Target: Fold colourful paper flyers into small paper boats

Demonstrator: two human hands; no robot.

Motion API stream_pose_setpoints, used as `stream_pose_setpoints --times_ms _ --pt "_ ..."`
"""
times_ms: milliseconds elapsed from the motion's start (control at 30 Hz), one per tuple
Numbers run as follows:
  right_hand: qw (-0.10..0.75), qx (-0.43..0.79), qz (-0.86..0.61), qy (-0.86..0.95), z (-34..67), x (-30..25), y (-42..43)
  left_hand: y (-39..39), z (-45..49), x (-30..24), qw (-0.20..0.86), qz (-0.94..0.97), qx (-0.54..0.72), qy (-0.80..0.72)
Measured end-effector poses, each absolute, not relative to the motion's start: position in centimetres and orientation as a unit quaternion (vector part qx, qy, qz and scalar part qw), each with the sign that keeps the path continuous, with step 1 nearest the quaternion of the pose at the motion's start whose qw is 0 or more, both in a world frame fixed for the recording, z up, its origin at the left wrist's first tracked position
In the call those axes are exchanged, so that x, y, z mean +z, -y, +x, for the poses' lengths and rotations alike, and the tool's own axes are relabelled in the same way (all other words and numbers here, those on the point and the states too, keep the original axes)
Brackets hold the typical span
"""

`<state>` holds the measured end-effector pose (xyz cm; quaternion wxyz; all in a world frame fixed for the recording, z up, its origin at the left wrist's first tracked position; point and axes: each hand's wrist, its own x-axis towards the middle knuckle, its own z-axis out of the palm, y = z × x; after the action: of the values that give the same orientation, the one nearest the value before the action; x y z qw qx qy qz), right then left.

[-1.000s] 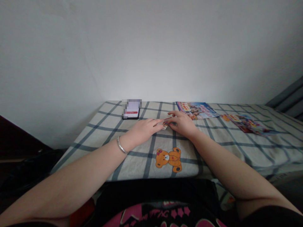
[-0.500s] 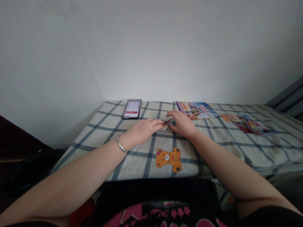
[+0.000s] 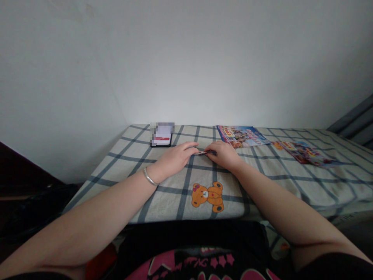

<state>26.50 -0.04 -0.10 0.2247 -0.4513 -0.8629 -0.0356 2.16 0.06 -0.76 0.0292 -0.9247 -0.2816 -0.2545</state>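
Paper strip (image 3: 201, 153) runs lengthwise nine to three o'clock; right hand (image 3: 225, 154) pinches its three-o'clock end, left hand (image 3: 175, 158) touches nine-o'clock end, grip unclear.

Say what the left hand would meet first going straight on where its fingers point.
The left hand would first meet the thin paper, which it already seems to touch, then probably the right hand; depth is unclear.

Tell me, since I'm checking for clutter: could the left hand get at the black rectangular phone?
Probably yes: only checked cream cloth shows between the left hand and the nearby phone, though that hand appears busy with a thin paper-like piece.
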Motion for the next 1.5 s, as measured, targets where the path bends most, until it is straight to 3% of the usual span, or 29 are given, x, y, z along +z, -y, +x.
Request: stream_pose_setpoints --times_ms 400,800,1500 --pt "0.208 -0.015 -0.484 0.85 26.3 0.3 0.5 -0.5 2.1 -1.0 -0.009 -0.891 -0.263 0.371" --pt "0.194 0.051 -0.52 0.83 27.0 0.3 -0.2 -0.7 1.8 -1.0 0.043 -0.887 -0.204 0.412" --pt "0.172 0.044 -0.527 0.831 26.9 -0.1 -0.5 0.3 2.1 -0.3 0.162 -0.892 -0.164 0.39"
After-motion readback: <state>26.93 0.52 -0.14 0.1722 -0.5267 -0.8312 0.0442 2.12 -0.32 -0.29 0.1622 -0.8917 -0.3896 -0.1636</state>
